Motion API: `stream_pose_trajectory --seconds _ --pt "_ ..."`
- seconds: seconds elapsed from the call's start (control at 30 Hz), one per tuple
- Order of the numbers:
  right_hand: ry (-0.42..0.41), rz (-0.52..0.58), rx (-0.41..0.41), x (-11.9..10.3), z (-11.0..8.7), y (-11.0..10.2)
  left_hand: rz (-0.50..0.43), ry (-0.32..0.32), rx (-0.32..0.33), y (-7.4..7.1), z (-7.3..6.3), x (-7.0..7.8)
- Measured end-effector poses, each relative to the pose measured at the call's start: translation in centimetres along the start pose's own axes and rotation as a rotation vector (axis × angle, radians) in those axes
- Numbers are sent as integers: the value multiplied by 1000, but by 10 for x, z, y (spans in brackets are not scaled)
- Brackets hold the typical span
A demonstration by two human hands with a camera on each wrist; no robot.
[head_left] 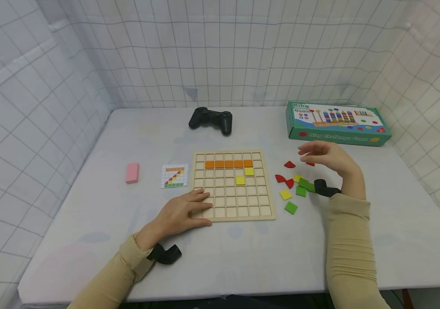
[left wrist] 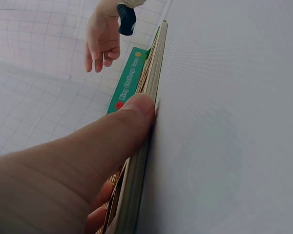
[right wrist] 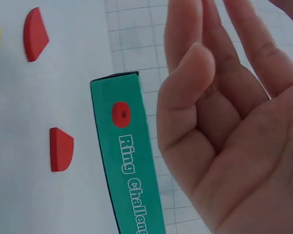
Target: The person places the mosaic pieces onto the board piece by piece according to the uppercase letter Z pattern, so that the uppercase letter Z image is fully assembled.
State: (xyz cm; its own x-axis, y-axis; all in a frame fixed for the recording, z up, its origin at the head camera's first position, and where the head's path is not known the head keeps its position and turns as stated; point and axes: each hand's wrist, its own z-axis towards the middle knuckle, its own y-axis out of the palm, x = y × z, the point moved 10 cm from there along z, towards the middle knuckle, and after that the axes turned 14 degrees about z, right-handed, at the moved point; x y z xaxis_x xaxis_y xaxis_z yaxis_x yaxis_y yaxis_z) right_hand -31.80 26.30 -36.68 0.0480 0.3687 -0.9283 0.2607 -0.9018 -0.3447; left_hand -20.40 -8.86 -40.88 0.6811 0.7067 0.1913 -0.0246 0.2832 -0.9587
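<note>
My left hand [head_left: 183,212] rests on the lower left corner of a wooden grid board [head_left: 242,217], fingers spread over the cells and the thumb [left wrist: 139,103] against its edge. A row of several orange squares [head_left: 229,164] sits in the board, with two yellow squares [head_left: 240,180] lower down. My right hand [head_left: 330,156] hovers over the table right of the board, fingers loosely bent and nothing between them. Red quarter-round pieces [right wrist: 62,149] lie below it. Loose green squares [head_left: 291,207] and yellow squares [head_left: 285,195] are scattered nearer the board.
A pattern card [head_left: 174,176] lies left of the board, and a pink block [head_left: 132,173] farther left. Behind the board is a black game controller [head_left: 210,120]. A green Ring Challenge Game box [head_left: 337,124] stands at the back right, just beyond my right hand.
</note>
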Motion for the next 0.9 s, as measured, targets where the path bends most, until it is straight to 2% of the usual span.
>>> stream_pose_trajectory --seconds 0.3,0.67,0.9 --pt "-45 -55 -187 11 1 12 -10 8 3 0 1 0" --pt "-55 -85 -174 28 4 26 -6 0 -1 0 0 0" --pt "-31 -105 -178 40 6 33 0 3 0 0 0 -1"
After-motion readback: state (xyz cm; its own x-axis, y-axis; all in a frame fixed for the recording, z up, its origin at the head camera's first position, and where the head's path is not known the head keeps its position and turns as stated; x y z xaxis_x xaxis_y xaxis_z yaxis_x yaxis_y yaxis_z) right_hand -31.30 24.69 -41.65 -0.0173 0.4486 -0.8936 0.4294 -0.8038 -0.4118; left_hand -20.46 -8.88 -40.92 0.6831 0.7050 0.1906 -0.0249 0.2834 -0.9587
